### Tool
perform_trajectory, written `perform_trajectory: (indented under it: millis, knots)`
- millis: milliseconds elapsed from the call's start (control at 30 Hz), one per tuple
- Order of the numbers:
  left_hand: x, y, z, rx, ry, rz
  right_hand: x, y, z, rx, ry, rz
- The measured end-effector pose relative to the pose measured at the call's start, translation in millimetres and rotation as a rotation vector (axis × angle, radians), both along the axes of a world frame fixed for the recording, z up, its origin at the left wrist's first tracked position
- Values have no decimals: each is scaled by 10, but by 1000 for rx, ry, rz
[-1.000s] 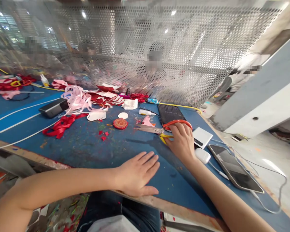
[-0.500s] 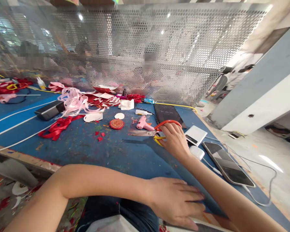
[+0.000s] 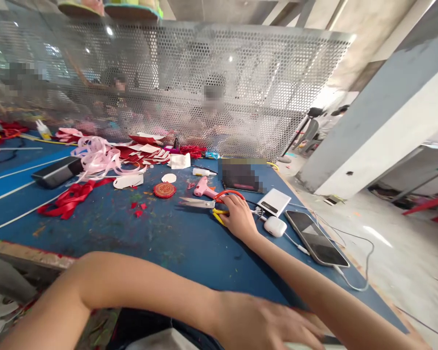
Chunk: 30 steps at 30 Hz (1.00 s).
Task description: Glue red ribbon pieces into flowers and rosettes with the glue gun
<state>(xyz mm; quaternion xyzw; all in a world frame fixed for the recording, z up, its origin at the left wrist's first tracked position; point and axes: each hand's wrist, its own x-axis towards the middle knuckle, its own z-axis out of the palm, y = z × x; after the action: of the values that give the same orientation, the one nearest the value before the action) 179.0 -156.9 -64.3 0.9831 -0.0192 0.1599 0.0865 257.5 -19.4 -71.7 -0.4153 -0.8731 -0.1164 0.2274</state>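
My right hand (image 3: 240,217) is closed on the handles of a pair of scissors (image 3: 201,203), one handle orange-red and the other yellow. The slightly parted blades point left, just above the blue tabletop (image 3: 160,253). Beside the blades lies a pink glue gun (image 3: 203,186). A round red piece with a gold pattern (image 3: 164,190) rests farther left, next to a white paper disc (image 3: 169,178). My left hand (image 3: 264,321), blurred, is low at the table's near edge under my right forearm, its fingers stretched out with nothing visible in them.
On the right are a white power bank (image 3: 275,201), a white earphone case (image 3: 275,226) and a phone (image 3: 316,237) with cables. Pink ribbon (image 3: 95,154), red ribbon (image 3: 69,199) and a black box-shaped device (image 3: 56,172) occupy the left. A perforated metal screen (image 3: 175,63) stands behind.
The view has swung right, so the table things appear farther left. My right hand and scissors have come down nearer the tabletop. My left hand has moved lower in view.
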Motion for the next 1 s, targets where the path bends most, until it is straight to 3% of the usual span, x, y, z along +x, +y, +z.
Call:
perform_trajectory:
  millis: [67,167,267,433,533,667,767,833,900,933,1000]
  knots:
    - [-337,25,-29,-22,-5,172,2,-4,-3,-13,17,3]
    - [-708,64,-80,-80,7,633,-7,-15,1,-28,38,9]
    - [-782,64,-110,-54,118,778,-15,-22,2,-38,55,16]
    - [-422,13,-92,31,191,663,-6,-19,6,-54,74,36]
    - [-245,-8,-104,88,188,705,1,-9,9,-68,84,55]
    - [-196,-23,-141,145,162,729,-5,7,19,-77,107,70]
    - [-229,-35,-124,138,120,594,-13,17,36,-79,125,89]
    - [-311,-49,-61,49,133,327,-7,25,51,-83,133,110]
    - [-495,-74,47,-146,190,65,12,35,64,-89,134,133]
    - [-636,-91,111,-273,221,27,26,39,69,-93,134,145]
    - [-1011,-124,234,-444,77,278,57,44,75,-100,134,162]
